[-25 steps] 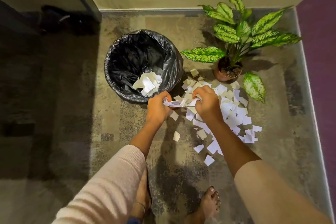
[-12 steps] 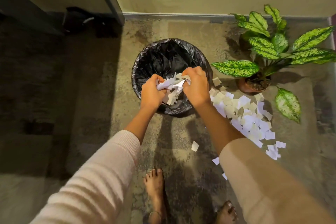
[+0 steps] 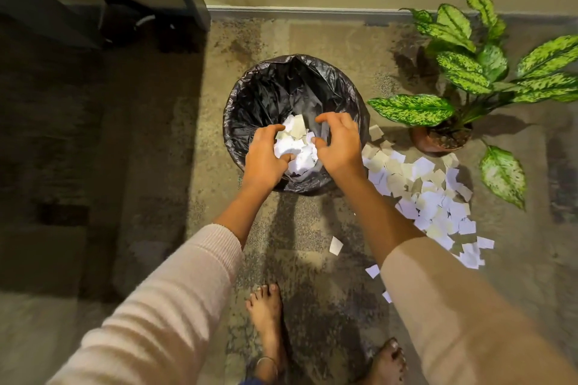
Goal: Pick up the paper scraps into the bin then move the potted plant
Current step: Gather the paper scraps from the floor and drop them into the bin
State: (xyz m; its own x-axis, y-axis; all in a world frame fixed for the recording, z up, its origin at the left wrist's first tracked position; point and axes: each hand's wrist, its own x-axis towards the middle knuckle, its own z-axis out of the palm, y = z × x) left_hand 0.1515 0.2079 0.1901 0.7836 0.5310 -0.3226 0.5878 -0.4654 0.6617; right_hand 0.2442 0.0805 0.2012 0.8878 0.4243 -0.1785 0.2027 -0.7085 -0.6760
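A round bin (image 3: 266, 84) lined with a black bag stands on the floor. White paper scraps (image 3: 297, 147) lie inside it. My left hand (image 3: 266, 156) and my right hand (image 3: 339, 144) hover over the bin's near rim, fingers spread and loosely curved, holding nothing. A heap of paper scraps (image 3: 425, 197) covers the floor right of the bin. The potted plant (image 3: 444, 137), with speckled green leaves in a brown pot, stands beyond that heap.
My bare feet (image 3: 266, 316) stand on the mottled floor below the bin. Single scraps (image 3: 335, 245) lie near them. A wall and skirting run along the back. A dark object (image 3: 125, 20) sits under furniture at the back left.
Both hands carried a bunch of scraps from the floor heap to over the bin, then spread apart and let it go; the scraps now lie in the bin.
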